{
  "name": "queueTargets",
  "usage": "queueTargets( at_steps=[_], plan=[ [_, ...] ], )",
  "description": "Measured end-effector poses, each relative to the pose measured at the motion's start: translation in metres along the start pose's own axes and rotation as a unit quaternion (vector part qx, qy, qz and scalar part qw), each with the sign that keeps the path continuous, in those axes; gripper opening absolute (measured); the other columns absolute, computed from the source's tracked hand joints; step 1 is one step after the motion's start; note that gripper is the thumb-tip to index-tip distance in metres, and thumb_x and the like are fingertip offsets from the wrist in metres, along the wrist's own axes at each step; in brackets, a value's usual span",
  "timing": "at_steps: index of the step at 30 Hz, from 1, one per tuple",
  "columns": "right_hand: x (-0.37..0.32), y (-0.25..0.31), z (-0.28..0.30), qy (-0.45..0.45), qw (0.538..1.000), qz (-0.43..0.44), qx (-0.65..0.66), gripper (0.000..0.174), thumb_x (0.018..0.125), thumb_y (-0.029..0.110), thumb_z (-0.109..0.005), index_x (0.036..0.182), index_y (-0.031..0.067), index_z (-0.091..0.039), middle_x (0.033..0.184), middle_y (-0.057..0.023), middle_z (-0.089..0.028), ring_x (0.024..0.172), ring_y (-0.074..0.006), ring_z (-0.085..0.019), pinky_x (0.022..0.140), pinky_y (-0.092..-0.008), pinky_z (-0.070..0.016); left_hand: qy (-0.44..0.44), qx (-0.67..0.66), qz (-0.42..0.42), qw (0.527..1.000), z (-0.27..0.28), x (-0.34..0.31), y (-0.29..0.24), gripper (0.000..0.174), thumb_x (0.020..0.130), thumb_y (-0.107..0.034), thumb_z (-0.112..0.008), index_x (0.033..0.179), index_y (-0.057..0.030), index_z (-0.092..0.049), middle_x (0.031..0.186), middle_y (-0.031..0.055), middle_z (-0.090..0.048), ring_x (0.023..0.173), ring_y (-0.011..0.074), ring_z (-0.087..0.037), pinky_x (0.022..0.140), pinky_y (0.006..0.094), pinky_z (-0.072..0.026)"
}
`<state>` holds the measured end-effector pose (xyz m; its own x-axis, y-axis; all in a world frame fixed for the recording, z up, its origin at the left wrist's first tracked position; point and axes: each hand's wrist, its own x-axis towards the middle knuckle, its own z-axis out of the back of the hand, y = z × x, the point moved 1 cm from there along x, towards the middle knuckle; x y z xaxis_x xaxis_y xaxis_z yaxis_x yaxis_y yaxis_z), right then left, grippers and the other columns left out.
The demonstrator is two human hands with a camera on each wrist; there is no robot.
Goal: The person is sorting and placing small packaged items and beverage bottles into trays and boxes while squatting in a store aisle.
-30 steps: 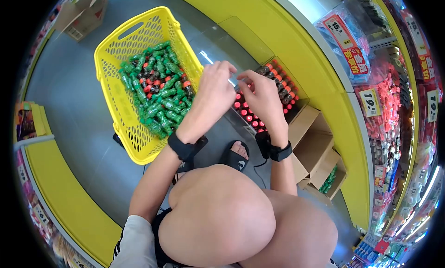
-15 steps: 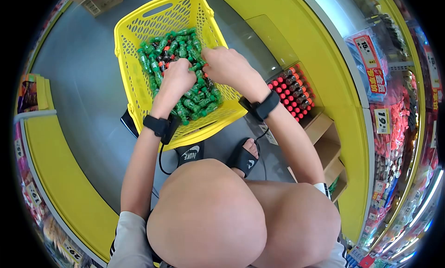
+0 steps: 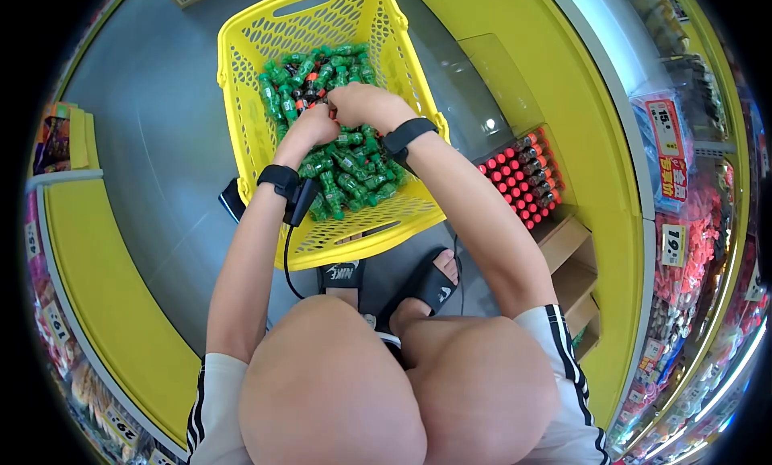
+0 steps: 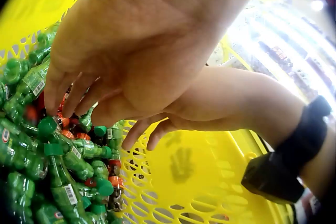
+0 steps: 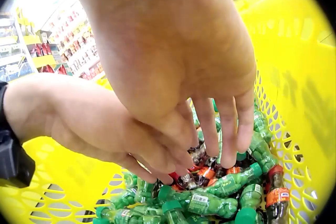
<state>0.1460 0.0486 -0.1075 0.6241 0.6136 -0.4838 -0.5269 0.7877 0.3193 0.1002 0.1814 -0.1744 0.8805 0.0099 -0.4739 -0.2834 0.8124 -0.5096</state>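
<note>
Both hands reach down into a yellow plastic basket (image 3: pixel 366 248) filled with small bottles. Green bottles (image 3: pixel 354 176) with green caps make up most of the pile. Among them lie dark bottles (image 5: pixel 207 174) with orange-red labels and red caps. My left hand (image 3: pixel 316 126) is low over the middle of the pile, fingers pointing down at the dark bottles. Beside it, nearly touching, my right hand (image 3: pixel 366 105) comes in from the right. In the right wrist view its long fingers hang fairly straight, fingertips right at the dark bottles. The pile partly hides the left fingertips.
Right of the basket, a clear plastic bin (image 3: pixel 486 87) holds rows of red-capped dark bottles (image 3: pixel 507 180). Open cardboard boxes (image 3: pixel 567 248) stand behind it along the yellow shelf base (image 3: pixel 555 87). Slippered feet (image 3: pixel 426 284) are just before the basket. Another yellow shelf base (image 3: pixel 121 304) lies left.
Both hands have moved from beside the clear bin leftward into the basket, then lower to the bottles. The head view has shifted, so the basket appears further right.
</note>
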Motion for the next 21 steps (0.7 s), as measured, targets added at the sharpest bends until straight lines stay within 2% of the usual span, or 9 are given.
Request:
queueTargets(
  at_steps=[5, 8, 10, 11, 12, 14, 15, 19, 21],
  plan=[
    [0.018, -0.009, -0.022, -0.045, 0.999, 0.021, -0.016, 0.033, 0.093, 0.017, -0.071, 0.125, 0.0079, -0.075, 0.135, -0.0172, -0.07, 0.12, -0.0375, -0.071, 0.1, -0.0465, -0.0594, -0.012, -0.039, 0.015, 0.999, 0.003, 0.004, 0.016, 0.04, 0.088, -0.006, -0.059, 0.125, 0.0054, -0.069, 0.116, 0.0269, -0.075, 0.11, 0.0345, -0.073, 0.094, 0.0415, -0.0549],
    [0.03, -0.016, -0.035, -0.062, 0.997, 0.041, -0.015, 0.035, 0.093, 0.015, -0.072, 0.127, 0.0099, -0.075, 0.143, -0.0124, -0.063, 0.124, -0.0364, -0.068, 0.102, -0.0475, -0.0585, -0.075, -0.101, 0.021, 0.992, 0.0, 0.013, 0.024, 0.036, 0.085, -0.004, -0.058, 0.116, 0.0072, -0.073, 0.114, 0.027, -0.075, 0.11, 0.0332, -0.072, 0.093, 0.0409, -0.0545],
    [0.033, -0.017, -0.043, -0.07, 0.996, 0.037, -0.041, 0.032, 0.093, 0.013, -0.071, 0.125, 0.0106, -0.076, 0.147, -0.0081, -0.059, 0.125, -0.034, -0.068, 0.1, -0.0481, -0.0592, -0.048, -0.038, 0.0, 0.998, 0.0, 0.023, 0.024, 0.031, 0.083, -0.003, -0.059, 0.106, 0.0077, -0.076, 0.112, 0.0274, -0.075, 0.109, 0.038, -0.071, 0.093, 0.0438, -0.0545],
    [0.035, -0.017, -0.047, -0.068, 0.996, 0.039, -0.039, 0.032, 0.093, 0.013, -0.071, 0.125, 0.0106, -0.076, 0.147, -0.0081, -0.059, 0.125, -0.034, -0.068, 0.1, -0.0481, -0.0592, -0.054, 0.002, -0.008, 0.999, -0.003, 0.023, 0.024, 0.04, 0.086, -0.013, -0.064, 0.119, 0.0089, -0.071, 0.135, 0.0313, -0.064, 0.126, 0.0459, -0.062, 0.107, 0.0482, -0.051],
    [0.037, -0.018, -0.052, -0.097, 0.992, 0.065, -0.04, 0.029, 0.094, 0.013, -0.07, 0.122, 0.0107, -0.076, 0.146, -0.0074, -0.058, 0.126, -0.0328, -0.067, 0.1, -0.0477, -0.0594, -0.051, 0.004, -0.006, 0.999, -0.006, 0.025, 0.03, 0.04, 0.086, -0.013, -0.064, 0.119, 0.0089, -0.071, 0.135, 0.0313, -0.064, 0.126, 0.0459, -0.062, 0.107, 0.0482, -0.051],
    [0.039, -0.019, -0.059, -0.124, 0.987, 0.089, -0.04, 0.026, 0.096, 0.014, -0.068, 0.12, 0.0107, -0.077, 0.146, -0.0067, -0.058, 0.127, -0.0315, -0.067, 0.099, -0.0472, -0.0596, -0.114, 0.013, -0.08, 0.99, -0.015, 0.028, 0.037, 0.038, 0.087, -0.01, -0.062, 0.118, 0.0098, -0.07, 0.139, 0.0325, -0.059, 0.132, 0.0451, -0.058, 0.11, 0.0477, -0.0491],
    [0.039, -0.018, -0.06, -0.116, 0.989, 0.079, -0.045, 0.023, 0.097, 0.013, -0.067, 0.116, 0.0105, -0.078, 0.144, -0.0067, -0.059, 0.126, -0.0311, -0.068, 0.099, -0.0465, -0.0599, -0.072, 0.016, -0.049, 0.996, -0.012, 0.028, 0.034, 0.037, 0.087, -0.007, -0.061, 0.118, 0.01, -0.07, 0.137, 0.0326, -0.06, 0.13, 0.0453, -0.059, 0.11, 0.0489, -0.0493],
    [0.043, -0.014, -0.063, -0.134, 0.986, 0.072, -0.068, 0.019, 0.098, 0.012, -0.065, 0.109, 0.01, -0.08, 0.141, -0.0065, -0.062, 0.12, -0.0305, -0.071, 0.096, -0.0437, -0.0617, -0.064, 0.05, -0.052, 0.995, -0.009, 0.02, 0.028, 0.038, 0.085, -0.006, -0.062, 0.118, 0.0098, -0.071, 0.137, 0.0326, -0.061, 0.129, 0.0457, -0.061, 0.109, 0.05, -0.0499],
    [0.045, -0.014, -0.065, -0.15, 0.982, 0.082, -0.08, 0.019, 0.098, 0.011, -0.064, 0.108, 0.0099, -0.08, 0.138, -0.0075, -0.064, 0.117, -0.0309, -0.072, 0.093, -0.0431, -0.0626, -0.074, 0.047, -0.049, 0.995, -0.009, 0.02, 0.028, 0.036, 0.085, -0.007, -0.063, 0.115, 0.009, -0.073, 0.13, 0.0331, -0.066, 0.122, 0.047, -0.064, 0.106, 0.0512, -0.0523]
  ],
)
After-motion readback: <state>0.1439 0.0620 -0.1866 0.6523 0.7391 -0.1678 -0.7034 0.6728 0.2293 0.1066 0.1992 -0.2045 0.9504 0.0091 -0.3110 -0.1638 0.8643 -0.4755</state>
